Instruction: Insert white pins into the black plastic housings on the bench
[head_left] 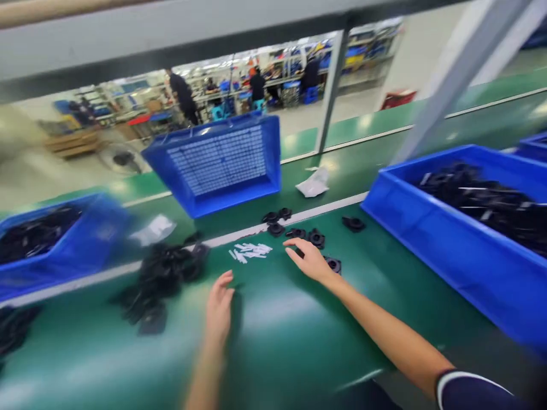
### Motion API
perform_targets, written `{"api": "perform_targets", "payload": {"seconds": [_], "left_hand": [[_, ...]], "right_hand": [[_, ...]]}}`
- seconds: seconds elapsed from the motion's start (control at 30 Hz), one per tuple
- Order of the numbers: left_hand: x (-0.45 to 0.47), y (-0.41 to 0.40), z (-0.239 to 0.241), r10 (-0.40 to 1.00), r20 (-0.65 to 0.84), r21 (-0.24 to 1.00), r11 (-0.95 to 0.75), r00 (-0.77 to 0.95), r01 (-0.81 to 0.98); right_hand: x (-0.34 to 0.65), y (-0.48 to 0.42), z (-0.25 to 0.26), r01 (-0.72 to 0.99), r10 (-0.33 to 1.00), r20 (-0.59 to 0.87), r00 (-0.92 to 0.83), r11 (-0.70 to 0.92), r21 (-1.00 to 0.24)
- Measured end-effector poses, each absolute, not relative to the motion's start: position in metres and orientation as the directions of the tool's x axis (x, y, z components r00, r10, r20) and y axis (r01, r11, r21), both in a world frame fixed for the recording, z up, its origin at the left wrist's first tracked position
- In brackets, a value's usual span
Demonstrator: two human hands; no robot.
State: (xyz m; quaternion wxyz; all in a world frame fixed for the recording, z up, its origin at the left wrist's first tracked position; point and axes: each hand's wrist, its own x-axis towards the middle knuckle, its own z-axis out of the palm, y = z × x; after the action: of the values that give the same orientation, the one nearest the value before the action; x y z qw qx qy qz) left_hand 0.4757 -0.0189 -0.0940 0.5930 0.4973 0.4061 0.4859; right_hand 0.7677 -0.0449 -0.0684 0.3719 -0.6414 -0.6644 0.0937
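Little white sticks [256,249] lie in a pile on the green tabletop [273,336]. The right hand [311,261] has its grip open, near some black parts [316,238]. The left hand [219,307] has an open grip too, near the sticks. A big blue bin [427,228] sits farther right.
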Motion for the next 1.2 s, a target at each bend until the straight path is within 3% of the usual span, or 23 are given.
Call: {"api": "perform_targets", "payload": {"seconds": [0.1,0.27,0.37,0.67,0.9,1.0,1.2], "left_hand": [[0.494,-0.022,-0.089,0.957,-0.033,0.953,0.117,0.287,-0.280],[0.493,-0.030,-0.083,0.928,-0.077,0.906,0.217,0.364,-0.363],[0.488,-0.029,-0.081,0.929,-0.080,0.902,0.222,0.362,-0.371],[0.488,-0.026,-0.077,0.932,-0.169,0.906,0.275,0.322,-0.322],[0.493,-0.028,-0.083,0.930,-0.163,0.908,0.272,0.329,-0.319],[0.497,-0.031,-0.086,0.919,-0.116,0.934,0.230,0.377,-0.275],[0.504,-0.034,-0.094,0.888,-0.020,0.983,0.100,0.460,-0.152]], "right_hand": [[0.737,-0.058,-0.076,0.702,0.927,0.375,0.001,0.266,-0.660],[0.711,-0.066,-0.091,0.704,0.909,0.379,-0.172,0.383,-0.598],[0.718,-0.062,-0.095,0.744,0.888,0.438,-0.141,0.387,-0.545],[0.786,-0.074,-0.090,0.874,0.766,0.567,0.303,0.014,-0.486],[0.818,-0.125,-0.119,0.874,0.834,0.398,0.382,-0.187,-0.448],[0.804,-0.143,-0.131,0.879,0.872,0.363,0.330,-0.143,-0.455],[0.759,-0.135,-0.118,0.877,0.945,0.324,0.042,0.121,-0.466]]}}
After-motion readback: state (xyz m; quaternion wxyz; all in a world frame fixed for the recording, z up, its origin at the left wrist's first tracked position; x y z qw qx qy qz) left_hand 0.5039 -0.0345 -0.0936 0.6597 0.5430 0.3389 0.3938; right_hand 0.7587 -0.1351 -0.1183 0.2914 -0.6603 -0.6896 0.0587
